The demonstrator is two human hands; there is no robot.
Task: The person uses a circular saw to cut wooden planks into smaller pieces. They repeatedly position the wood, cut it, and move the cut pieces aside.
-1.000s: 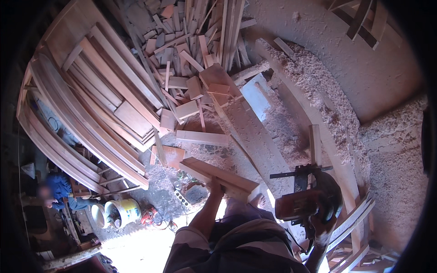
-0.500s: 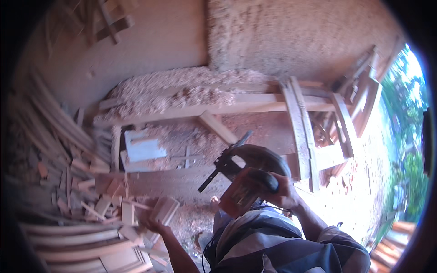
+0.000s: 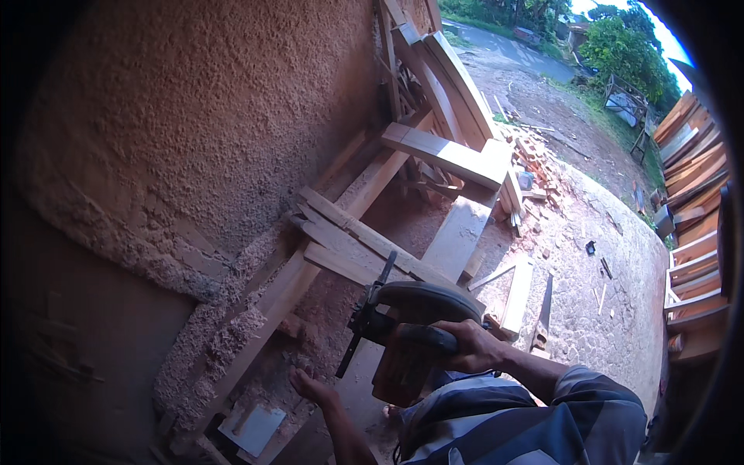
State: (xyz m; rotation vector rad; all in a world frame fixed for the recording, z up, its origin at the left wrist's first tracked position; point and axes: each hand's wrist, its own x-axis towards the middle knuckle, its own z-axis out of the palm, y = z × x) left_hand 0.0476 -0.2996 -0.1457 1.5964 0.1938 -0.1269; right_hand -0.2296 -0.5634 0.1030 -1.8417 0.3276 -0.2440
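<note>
My right hand (image 3: 463, 346) is closed round the black rear handle of a circular saw (image 3: 411, 364). The saw has an orange-red motor body, a dark rounded blade guard and a black base with rods. It hangs in front of my body, over the wooden work frame. My left hand (image 3: 312, 386) is beside and below the saw, palm partly turned up, fingers apart and nothing visible in it. Ahead of the saw, narrow boards (image 3: 364, 240) lie across the frame's long beam (image 3: 271, 298). A plank (image 3: 457, 240) runs along the near side.
Wood shavings (image 3: 209, 333) heap along the rough wall (image 3: 217, 101). A wide board (image 3: 446, 153) crosses the frame's far end, beside leaning timbers (image 3: 457, 81). On the ground at right lie a handsaw (image 3: 544, 310) and offcuts (image 3: 518, 294). Stacked planks (image 3: 697, 209) stand farther right.
My view has swung right, toward the far end of the frame and the outdoors. My left hand has left the wood pieces at lower left and come nearer the saw, which my right hand still holds.
</note>
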